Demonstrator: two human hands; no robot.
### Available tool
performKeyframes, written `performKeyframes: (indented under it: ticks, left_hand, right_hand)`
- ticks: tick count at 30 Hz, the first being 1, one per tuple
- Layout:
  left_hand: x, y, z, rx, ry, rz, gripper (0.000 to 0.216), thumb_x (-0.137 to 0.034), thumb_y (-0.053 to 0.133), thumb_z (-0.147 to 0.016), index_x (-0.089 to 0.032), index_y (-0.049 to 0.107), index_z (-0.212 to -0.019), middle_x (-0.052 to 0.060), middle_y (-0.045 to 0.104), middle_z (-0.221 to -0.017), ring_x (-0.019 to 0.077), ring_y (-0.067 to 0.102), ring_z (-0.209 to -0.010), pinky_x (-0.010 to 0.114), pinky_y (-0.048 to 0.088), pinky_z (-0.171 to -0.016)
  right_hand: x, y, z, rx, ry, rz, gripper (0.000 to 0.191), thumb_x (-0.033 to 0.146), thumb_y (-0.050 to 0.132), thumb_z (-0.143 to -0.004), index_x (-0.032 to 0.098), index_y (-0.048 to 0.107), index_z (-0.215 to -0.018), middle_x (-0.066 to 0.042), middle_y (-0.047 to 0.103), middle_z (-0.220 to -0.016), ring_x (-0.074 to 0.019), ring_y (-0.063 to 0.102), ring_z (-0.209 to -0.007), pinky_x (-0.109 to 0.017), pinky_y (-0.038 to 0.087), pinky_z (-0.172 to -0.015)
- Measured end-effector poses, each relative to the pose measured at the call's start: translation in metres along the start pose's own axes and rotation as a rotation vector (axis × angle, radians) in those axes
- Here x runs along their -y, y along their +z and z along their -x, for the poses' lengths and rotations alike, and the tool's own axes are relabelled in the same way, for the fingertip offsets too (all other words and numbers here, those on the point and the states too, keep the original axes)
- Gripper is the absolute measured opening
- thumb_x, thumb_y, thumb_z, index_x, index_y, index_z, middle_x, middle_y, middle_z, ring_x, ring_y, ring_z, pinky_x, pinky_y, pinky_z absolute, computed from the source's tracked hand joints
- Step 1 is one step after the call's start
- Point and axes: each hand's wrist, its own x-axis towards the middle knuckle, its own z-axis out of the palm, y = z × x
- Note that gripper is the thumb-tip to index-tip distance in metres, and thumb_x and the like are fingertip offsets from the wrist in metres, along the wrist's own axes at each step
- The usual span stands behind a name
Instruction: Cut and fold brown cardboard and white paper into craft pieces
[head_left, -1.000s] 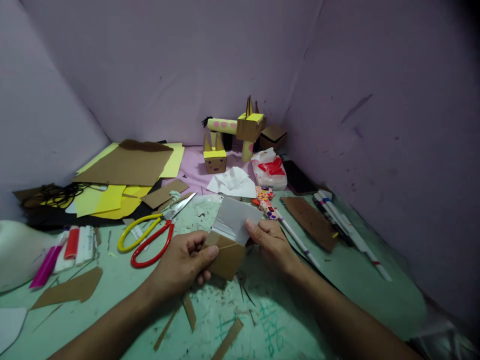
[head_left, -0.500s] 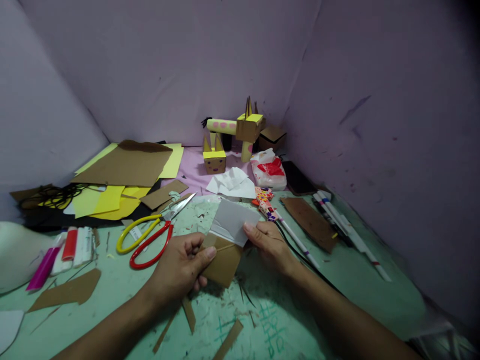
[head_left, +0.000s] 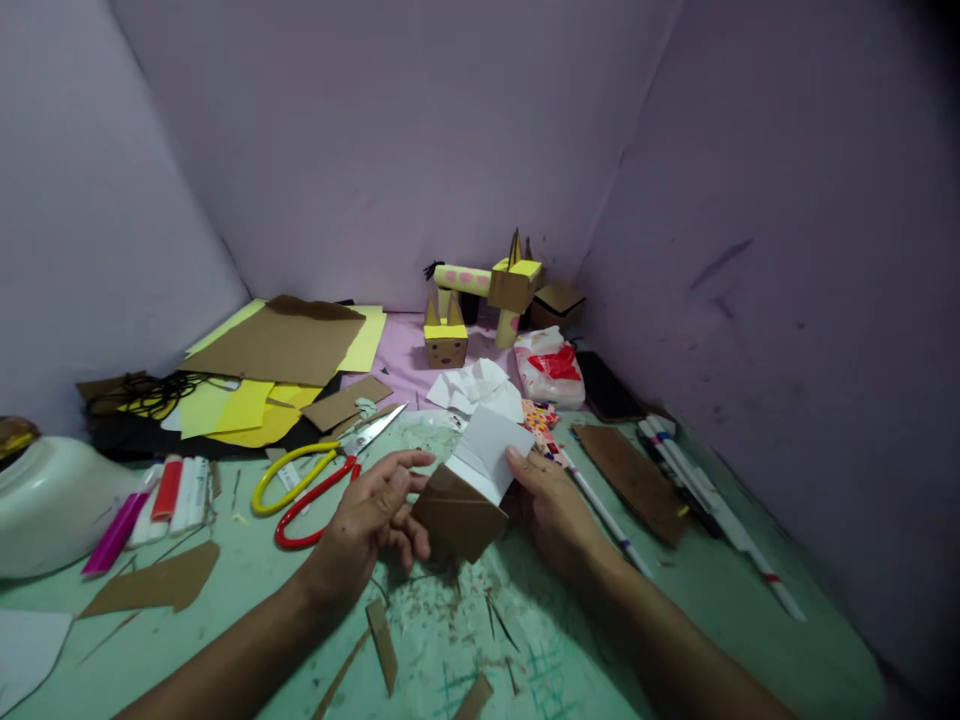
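A small folded cardboard box (head_left: 461, 512), brown outside with a white inner flap raised, is tilted above the green table. My right hand (head_left: 551, 500) grips its right side, the thumb on the white flap. Beside the box's left edge, my left hand (head_left: 375, 520) has its fingers apart and holds nothing; whether a fingertip touches the cardboard I cannot tell. Scissors (head_left: 319, 480) with one yellow and one red handle lie just behind my left hand. Below the box are cardboard strips (head_left: 382, 645) and dark scraps.
Cardboard and yellow paper sheets (head_left: 277, 335) are piled back left. Cardboard animal figures (head_left: 446, 345) stand at the back, near crumpled white paper (head_left: 476, 385) and a tissue pack (head_left: 550, 368). Markers (head_left: 709, 490) and a cardboard piece (head_left: 630, 480) lie right; glue sticks (head_left: 166, 488) lie left.
My left hand has let go of the cardboard and its fingers have spread. The box has turned and opened out in my right hand. The camera view has shifted slightly.
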Motion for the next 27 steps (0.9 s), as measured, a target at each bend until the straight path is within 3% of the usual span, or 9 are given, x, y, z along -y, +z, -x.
performKeyframes:
  ticks: [4, 8, 10, 12, 14, 16, 20, 27]
  left_hand:
    - [0.004, 0.000, -0.002, -0.041, -0.018, -0.065, 0.042, -0.040, 0.073, -0.066, -0.015, 0.053, -0.094, -0.002, 0.060, -0.063, 0.0093, 0.054, -0.042, 0.018, 0.040, -0.038]
    - [0.012, -0.006, -0.005, -0.061, -0.048, -0.135, 0.029, -0.039, 0.068, -0.069, -0.016, 0.054, -0.080, -0.002, 0.059, -0.045, 0.0084, 0.048, -0.036, 0.017, 0.037, -0.037]
    - [0.016, -0.009, -0.007, -0.053, -0.052, -0.112, 0.028, -0.041, 0.066, -0.070, -0.016, 0.054, -0.078, -0.001, 0.060, -0.046, 0.0084, 0.047, -0.035, 0.017, 0.035, -0.036]
    - [0.019, -0.011, -0.010, -0.052, -0.065, -0.087, 0.029, -0.043, 0.065, -0.071, -0.017, 0.055, -0.077, -0.002, 0.059, -0.045, 0.0086, 0.047, -0.035, 0.017, 0.035, -0.035]
    - [0.019, -0.012, -0.011, -0.058, -0.073, -0.056, 0.030, -0.044, 0.066, -0.070, -0.017, 0.055, -0.077, -0.003, 0.056, -0.044, 0.0083, 0.046, -0.035, 0.016, 0.034, -0.034]
    - [0.017, -0.011, -0.011, -0.067, -0.079, -0.035, 0.031, -0.046, 0.066, -0.069, -0.018, 0.054, -0.076, -0.005, 0.053, -0.042, 0.0074, 0.045, -0.036, 0.015, 0.032, -0.034]
    - [0.010, -0.007, -0.009, -0.120, -0.071, -0.057, 0.038, -0.050, 0.067, -0.068, -0.017, 0.053, -0.082, -0.007, 0.050, -0.045, 0.0065, 0.042, -0.037, 0.014, 0.032, -0.034]
    - [0.004, 0.000, -0.007, -0.157, -0.029, -0.072, 0.047, -0.051, 0.066, -0.068, -0.015, 0.055, -0.095, -0.005, 0.056, -0.060, 0.0045, 0.043, -0.040, 0.014, 0.031, -0.035]
  right_hand:
    - [-0.001, 0.003, 0.000, 0.120, 0.023, -0.115, 0.034, 0.045, 0.068, -0.074, 0.017, 0.066, -0.093, -0.002, 0.067, -0.069, -0.0150, 0.059, -0.056, -0.023, 0.045, -0.046]
    - [-0.001, 0.005, 0.003, 0.215, 0.031, -0.118, 0.046, 0.060, 0.053, -0.080, 0.019, 0.069, -0.094, -0.003, 0.066, -0.065, -0.0169, 0.059, -0.056, -0.026, 0.047, -0.049]
    - [-0.002, 0.006, 0.006, 0.236, 0.004, -0.071, 0.055, 0.066, 0.045, -0.081, 0.019, 0.071, -0.093, -0.005, 0.068, -0.069, -0.0203, 0.062, -0.065, -0.029, 0.049, -0.056]
    - [-0.002, 0.006, 0.009, 0.276, -0.019, 0.014, 0.061, 0.069, 0.041, -0.081, 0.020, 0.070, -0.104, -0.009, 0.071, -0.093, -0.0264, 0.064, -0.089, -0.035, 0.051, -0.072]
    - [-0.002, 0.005, 0.011, 0.308, -0.061, 0.141, 0.064, 0.069, 0.040, -0.081, 0.023, 0.064, -0.118, -0.010, 0.063, -0.121, -0.0309, 0.053, -0.115, -0.042, 0.047, -0.087]
    - [-0.002, 0.002, 0.011, 0.347, -0.153, 0.305, 0.063, 0.069, 0.040, -0.081, 0.027, 0.060, -0.124, -0.007, 0.053, -0.135, -0.0318, 0.042, -0.127, -0.046, 0.038, -0.099]
    - [-0.002, -0.003, 0.010, 0.439, -0.356, 0.575, 0.061, 0.067, 0.038, -0.083, 0.033, 0.051, -0.132, -0.004, 0.047, -0.142, -0.0291, 0.033, -0.134, -0.046, 0.019, -0.112]
    - [-0.005, -0.003, 0.014, 0.474, -0.410, 0.687, 0.058, 0.060, 0.035, -0.089, 0.033, 0.039, -0.140, -0.003, 0.038, -0.148, -0.0277, 0.030, -0.137, -0.051, 0.018, -0.112]
